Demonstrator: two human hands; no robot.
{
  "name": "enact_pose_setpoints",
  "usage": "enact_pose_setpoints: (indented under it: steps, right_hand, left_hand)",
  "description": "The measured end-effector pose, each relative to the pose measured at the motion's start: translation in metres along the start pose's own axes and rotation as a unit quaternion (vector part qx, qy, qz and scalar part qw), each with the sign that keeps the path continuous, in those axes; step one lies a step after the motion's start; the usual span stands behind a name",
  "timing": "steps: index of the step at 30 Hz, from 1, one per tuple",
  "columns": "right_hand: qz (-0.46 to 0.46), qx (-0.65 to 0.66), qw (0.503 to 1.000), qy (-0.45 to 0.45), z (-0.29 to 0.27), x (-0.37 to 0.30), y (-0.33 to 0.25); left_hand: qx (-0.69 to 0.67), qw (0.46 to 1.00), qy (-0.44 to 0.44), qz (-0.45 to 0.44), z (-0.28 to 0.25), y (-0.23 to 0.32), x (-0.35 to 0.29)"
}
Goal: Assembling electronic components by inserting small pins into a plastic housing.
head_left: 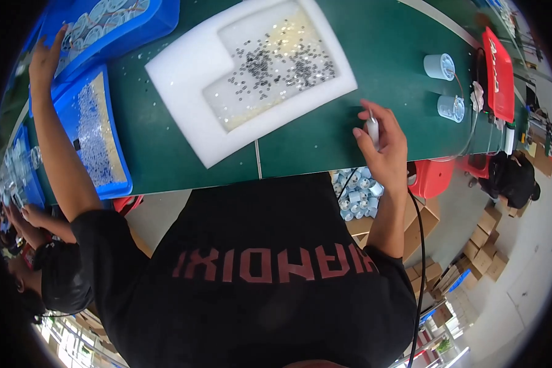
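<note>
My left hand [45, 61] reaches out to the far left, at the edge of a blue bin [142, 32] of round pale-blue parts [95, 30]. Its fingers look spread, and nothing shows in them. In my right hand [384, 142], held above the table's near edge, is a small whitish handheld tool [373, 130], mostly covered by the fingers; its kind cannot be made out. Between the hands lies a white foam tray [184, 86], its recess strewn with small dark ring-like pieces [257, 64] and pale yellowish bits [288, 37].
A shallow blue tray [121, 161] of small silvery and yellowish pieces stands left. Two pale-blue cups [438, 66] and a red bin [500, 76] are right. Under the green table [313, 138] sits a carton of cups [359, 197]. A black cable [421, 270] hangs beside my right arm. Co-workers [61, 276] sit nearby.
</note>
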State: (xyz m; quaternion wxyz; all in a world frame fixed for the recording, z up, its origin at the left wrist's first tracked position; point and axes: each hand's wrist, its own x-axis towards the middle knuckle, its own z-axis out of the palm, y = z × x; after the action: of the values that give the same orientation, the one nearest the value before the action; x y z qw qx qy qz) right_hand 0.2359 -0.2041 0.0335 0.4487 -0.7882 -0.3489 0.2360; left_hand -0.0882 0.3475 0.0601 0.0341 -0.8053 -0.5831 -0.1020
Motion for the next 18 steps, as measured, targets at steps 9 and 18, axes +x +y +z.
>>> enact_pose_setpoints:
  steps: [9, 18]
  right_hand:
    - [-0.004, -0.326, 0.893, 0.312, -0.086, 0.069, 0.032]
    - [0.041, -0.374, 0.874, 0.306, -0.08, 0.107, 0.035]
  left_hand:
    - [-0.336, 0.873, 0.009, 0.352, -0.077, 0.2, -0.173]
    - [-0.472, 0.785, -0.196, 0.351, -0.081, 0.249, -0.276]
